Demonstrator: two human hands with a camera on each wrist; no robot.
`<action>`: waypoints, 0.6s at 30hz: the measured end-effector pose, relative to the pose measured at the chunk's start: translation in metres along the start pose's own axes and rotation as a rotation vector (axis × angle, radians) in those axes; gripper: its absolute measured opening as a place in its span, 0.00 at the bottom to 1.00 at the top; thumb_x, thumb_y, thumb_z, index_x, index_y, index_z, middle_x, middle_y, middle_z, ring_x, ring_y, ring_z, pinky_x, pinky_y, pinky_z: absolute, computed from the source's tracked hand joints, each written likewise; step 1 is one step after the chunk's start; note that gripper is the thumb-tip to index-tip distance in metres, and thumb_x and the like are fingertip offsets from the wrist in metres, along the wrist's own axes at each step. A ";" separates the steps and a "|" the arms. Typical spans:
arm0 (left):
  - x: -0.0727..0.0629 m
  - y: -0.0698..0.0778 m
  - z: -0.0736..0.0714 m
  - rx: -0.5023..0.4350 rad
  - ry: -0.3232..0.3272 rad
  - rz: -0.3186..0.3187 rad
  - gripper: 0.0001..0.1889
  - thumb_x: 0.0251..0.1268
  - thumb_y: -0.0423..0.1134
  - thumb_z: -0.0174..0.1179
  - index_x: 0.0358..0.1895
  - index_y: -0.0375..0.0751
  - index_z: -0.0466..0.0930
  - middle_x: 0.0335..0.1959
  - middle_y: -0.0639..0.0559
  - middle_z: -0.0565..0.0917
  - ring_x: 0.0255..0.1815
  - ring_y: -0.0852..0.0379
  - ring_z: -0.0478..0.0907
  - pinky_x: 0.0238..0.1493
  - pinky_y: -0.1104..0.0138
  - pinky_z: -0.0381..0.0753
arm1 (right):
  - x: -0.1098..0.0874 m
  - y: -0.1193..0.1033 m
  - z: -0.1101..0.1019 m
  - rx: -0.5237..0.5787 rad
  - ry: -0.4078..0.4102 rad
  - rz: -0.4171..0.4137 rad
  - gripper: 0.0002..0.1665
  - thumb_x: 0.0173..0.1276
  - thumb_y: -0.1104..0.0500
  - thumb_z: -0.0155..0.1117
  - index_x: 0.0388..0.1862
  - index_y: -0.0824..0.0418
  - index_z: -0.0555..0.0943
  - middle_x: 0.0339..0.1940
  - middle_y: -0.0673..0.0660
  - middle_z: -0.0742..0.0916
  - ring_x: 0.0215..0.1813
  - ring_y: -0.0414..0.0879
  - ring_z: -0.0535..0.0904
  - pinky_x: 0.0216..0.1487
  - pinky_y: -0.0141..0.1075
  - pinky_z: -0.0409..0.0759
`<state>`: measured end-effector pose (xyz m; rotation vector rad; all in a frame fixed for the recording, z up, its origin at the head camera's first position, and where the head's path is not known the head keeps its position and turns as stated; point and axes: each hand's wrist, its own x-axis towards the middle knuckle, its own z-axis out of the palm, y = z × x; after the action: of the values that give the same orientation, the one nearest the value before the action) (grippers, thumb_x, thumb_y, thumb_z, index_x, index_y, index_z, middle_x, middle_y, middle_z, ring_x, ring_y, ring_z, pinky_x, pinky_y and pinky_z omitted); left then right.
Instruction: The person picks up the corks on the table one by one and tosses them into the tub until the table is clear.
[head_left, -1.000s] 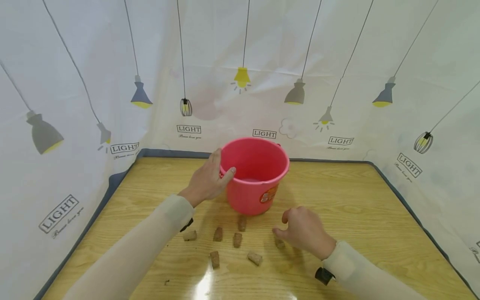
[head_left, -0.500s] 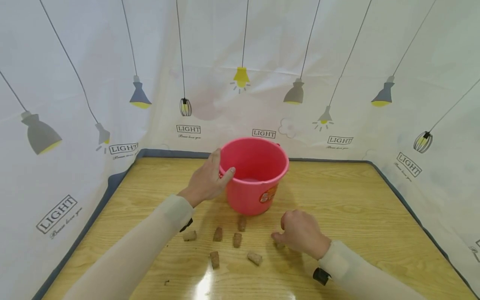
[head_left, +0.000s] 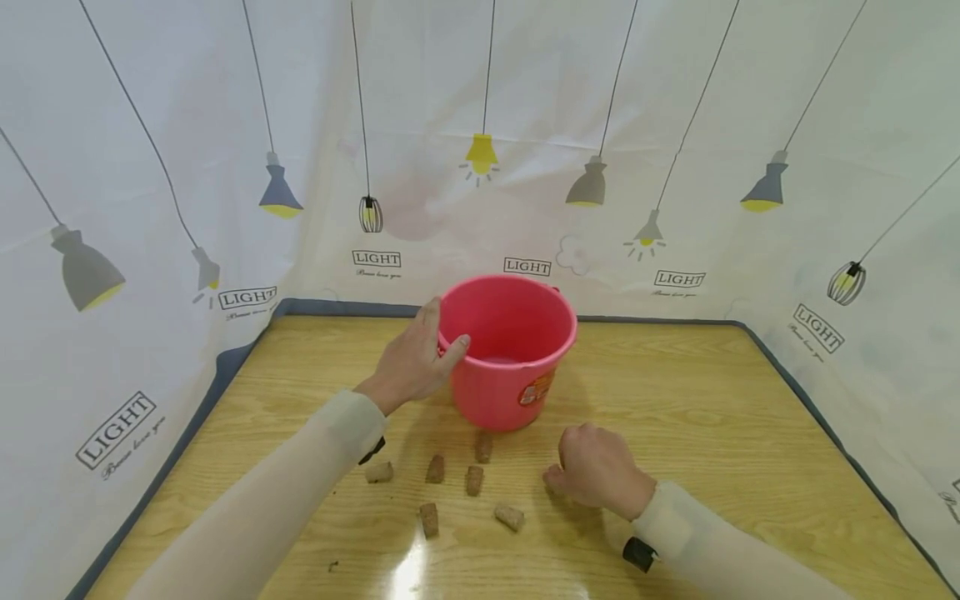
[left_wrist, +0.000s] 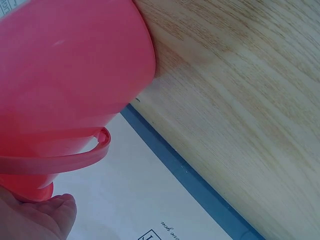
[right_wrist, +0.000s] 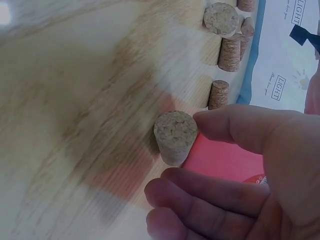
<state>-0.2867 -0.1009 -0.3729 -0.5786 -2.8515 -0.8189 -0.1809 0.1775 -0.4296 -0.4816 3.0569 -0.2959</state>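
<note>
A pink bucket (head_left: 491, 392) stands on the wooden table, its mouth facing up. My left hand (head_left: 412, 358) grips its rim on the left side, thumb lying over the edge; in the left wrist view the bucket's handle (left_wrist: 55, 162) hangs near the fingers. In front and to the right, my right hand (head_left: 600, 469) is low over the table with fingers curled. The right wrist view has a tapered cork (right_wrist: 175, 135) between the thumb, which touches its wide end, and the index fingertip at its narrow end. From the head view the hand hides this cork.
Several other corks lie in front of the bucket, among them a pale cork (head_left: 509, 517), a brown cork (head_left: 429, 519) and one by the left wrist (head_left: 379, 472). A white printed backdrop (head_left: 420, 167) borders the table behind and on both sides.
My right hand has moved slightly down and left, its fingers curling closer, so the cork beneath it is now out of sight in the head view. Left hand and bucket stay put.
</note>
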 end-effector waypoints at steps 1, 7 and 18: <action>0.000 0.000 0.000 -0.001 0.001 0.001 0.47 0.76 0.62 0.47 0.84 0.38 0.37 0.82 0.42 0.54 0.70 0.41 0.68 0.62 0.46 0.79 | 0.000 0.000 0.000 0.001 0.000 -0.002 0.34 0.58 0.48 0.75 0.05 0.50 0.63 0.05 0.40 0.58 0.11 0.34 0.53 0.13 0.31 0.54; 0.001 0.001 0.000 0.000 0.008 0.003 0.47 0.76 0.62 0.48 0.83 0.36 0.39 0.81 0.42 0.55 0.69 0.42 0.69 0.60 0.46 0.80 | 0.000 0.000 0.001 0.004 0.019 -0.027 0.32 0.57 0.51 0.75 0.05 0.50 0.62 0.05 0.40 0.59 0.11 0.34 0.54 0.12 0.31 0.54; 0.000 0.001 0.000 0.013 0.003 -0.004 0.47 0.76 0.62 0.47 0.83 0.37 0.38 0.82 0.42 0.54 0.71 0.41 0.68 0.61 0.46 0.79 | -0.001 -0.002 0.003 0.018 0.043 -0.059 0.29 0.54 0.58 0.71 0.05 0.50 0.62 0.06 0.40 0.59 0.13 0.34 0.55 0.12 0.31 0.55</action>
<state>-0.2860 -0.1002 -0.3720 -0.5697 -2.8534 -0.8009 -0.1789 0.1752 -0.4318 -0.5730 3.0824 -0.3397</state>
